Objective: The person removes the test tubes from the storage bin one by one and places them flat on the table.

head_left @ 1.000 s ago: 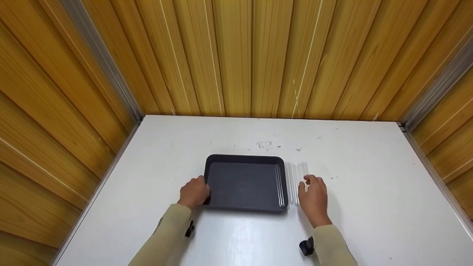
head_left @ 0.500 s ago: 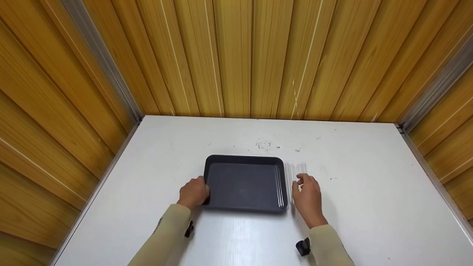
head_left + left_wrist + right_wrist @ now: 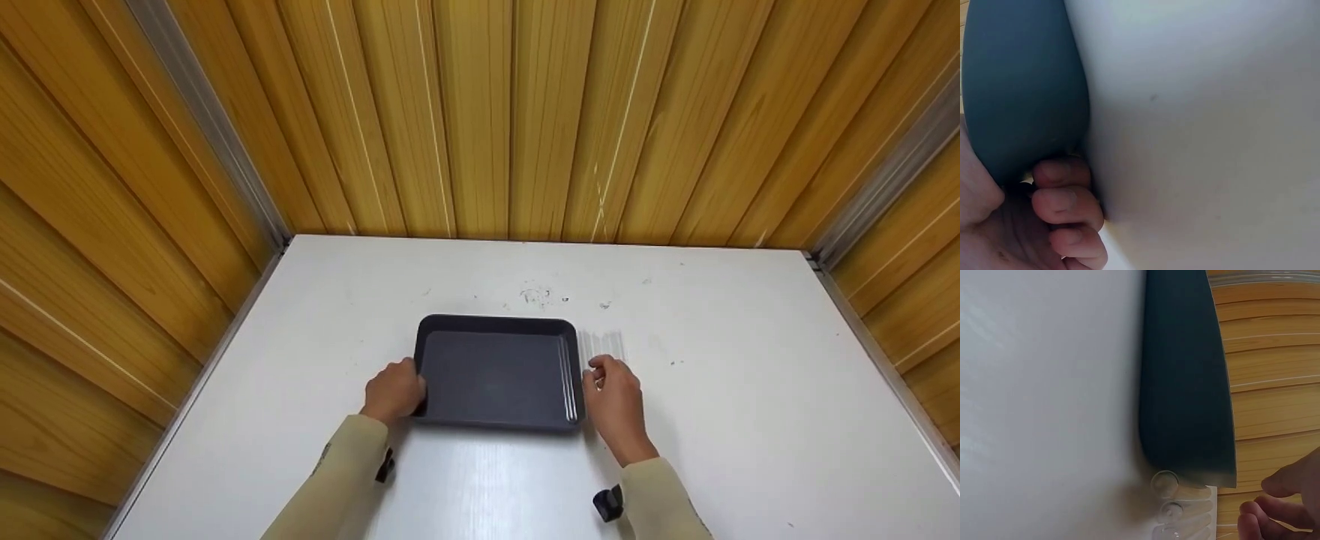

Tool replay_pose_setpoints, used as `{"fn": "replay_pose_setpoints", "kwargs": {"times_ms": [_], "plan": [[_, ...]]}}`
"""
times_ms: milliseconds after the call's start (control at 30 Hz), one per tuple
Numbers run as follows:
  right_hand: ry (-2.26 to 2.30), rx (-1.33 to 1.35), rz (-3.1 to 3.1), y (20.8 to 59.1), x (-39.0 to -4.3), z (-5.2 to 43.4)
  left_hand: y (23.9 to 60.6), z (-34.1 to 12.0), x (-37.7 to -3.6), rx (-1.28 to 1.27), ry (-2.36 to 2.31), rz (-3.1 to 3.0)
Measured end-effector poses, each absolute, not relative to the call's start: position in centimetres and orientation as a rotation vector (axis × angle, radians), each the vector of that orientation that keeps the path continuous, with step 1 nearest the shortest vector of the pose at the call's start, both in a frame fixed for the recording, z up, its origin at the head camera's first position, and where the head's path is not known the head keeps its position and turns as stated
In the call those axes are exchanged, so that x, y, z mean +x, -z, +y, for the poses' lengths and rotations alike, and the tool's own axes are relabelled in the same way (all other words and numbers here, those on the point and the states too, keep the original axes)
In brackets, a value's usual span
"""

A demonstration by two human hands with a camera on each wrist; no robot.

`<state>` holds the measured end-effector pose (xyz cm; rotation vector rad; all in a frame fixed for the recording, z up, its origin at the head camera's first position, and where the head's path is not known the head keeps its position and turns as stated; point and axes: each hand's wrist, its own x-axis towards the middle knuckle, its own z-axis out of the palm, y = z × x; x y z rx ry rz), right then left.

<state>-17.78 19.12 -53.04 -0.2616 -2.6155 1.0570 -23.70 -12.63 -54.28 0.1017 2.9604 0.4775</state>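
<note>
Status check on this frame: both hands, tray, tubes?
Left hand grips tray left edge. Right hand open over clear tubes beside tray, none gripped. Nothing in the way.

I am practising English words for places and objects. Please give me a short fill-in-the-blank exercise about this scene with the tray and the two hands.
1. The left hand grips the ____ edge of the dark tray.
2. The clear tubes lie on the white ____, right of the tray.
3. The right hand is nearest to the clear ____.

Missing words: left; table; tubes
</note>
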Motion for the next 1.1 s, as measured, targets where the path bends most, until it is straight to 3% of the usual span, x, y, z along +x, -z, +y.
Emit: {"fn": "replay_pose_setpoints", "kwargs": {"times_ms": [1100], "plan": [[-0.957, -0.017, -2.802, 51.3, -18.4, 16.5, 54.2, -12.5, -23.7, 0.085, -0.484, 2.958]]}}
